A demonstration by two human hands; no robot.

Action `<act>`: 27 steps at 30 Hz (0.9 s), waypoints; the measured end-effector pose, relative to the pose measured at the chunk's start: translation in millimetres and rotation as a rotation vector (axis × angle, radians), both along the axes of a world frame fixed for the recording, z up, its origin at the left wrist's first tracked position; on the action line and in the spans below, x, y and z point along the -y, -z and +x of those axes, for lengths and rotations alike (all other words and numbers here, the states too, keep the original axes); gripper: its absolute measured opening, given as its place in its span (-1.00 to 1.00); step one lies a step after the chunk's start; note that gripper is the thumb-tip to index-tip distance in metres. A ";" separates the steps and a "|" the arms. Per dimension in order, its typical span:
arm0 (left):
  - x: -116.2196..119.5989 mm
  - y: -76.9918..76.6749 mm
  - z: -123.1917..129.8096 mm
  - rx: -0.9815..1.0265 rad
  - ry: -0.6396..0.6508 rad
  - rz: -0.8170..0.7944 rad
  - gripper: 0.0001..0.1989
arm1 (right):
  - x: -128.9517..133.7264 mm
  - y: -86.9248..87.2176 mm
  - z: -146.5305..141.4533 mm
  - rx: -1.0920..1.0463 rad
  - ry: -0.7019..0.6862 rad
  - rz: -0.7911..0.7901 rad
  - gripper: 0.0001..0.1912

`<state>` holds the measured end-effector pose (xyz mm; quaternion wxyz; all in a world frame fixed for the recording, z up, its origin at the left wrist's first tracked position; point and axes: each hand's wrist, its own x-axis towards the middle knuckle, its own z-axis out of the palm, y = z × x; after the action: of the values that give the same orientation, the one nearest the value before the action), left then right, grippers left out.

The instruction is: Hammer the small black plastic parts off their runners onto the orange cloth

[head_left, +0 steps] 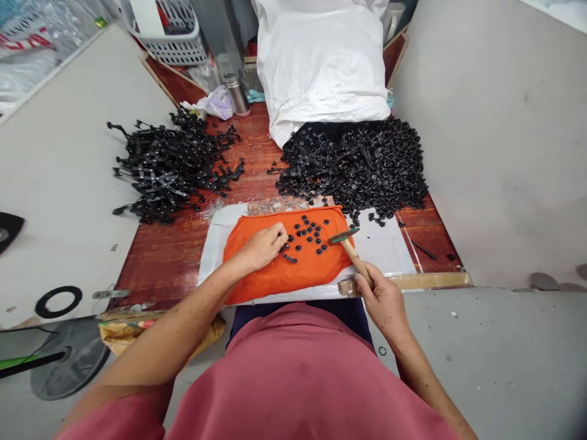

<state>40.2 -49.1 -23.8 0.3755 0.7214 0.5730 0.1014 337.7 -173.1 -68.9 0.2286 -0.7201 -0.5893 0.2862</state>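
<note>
My left hand is closed over the orange cloth, its fingers pinched on a black plastic piece that pokes out below them. Several small round black parts lie scattered on the cloth, just right of that hand. My right hand is wrapped round the wooden handle of a small hammer. The hammer's green and dark head is over the cloth's right side, beside the loose black parts.
A tangled heap of black pieces lies at the left of the red-brown table. Another black heap is at the right, below a white sack. A metal flask and white basket stand behind.
</note>
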 end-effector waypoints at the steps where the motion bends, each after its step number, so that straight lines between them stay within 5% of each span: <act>1: -0.4 -0.1 0.3 -0.011 -0.004 -0.002 -0.82 | 0.0 -0.2 0.1 -0.006 0.000 -0.002 -0.57; 27: -10.9 17.2 -5.6 0.142 -0.088 -0.065 -0.82 | -0.6 -3.1 1.0 -0.022 -0.039 -0.024 -0.58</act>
<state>34.6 -38.2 -41.0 0.4336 0.6738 0.5792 0.1499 338.8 -172.5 -65.9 0.2209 -0.7079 -0.5974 0.3054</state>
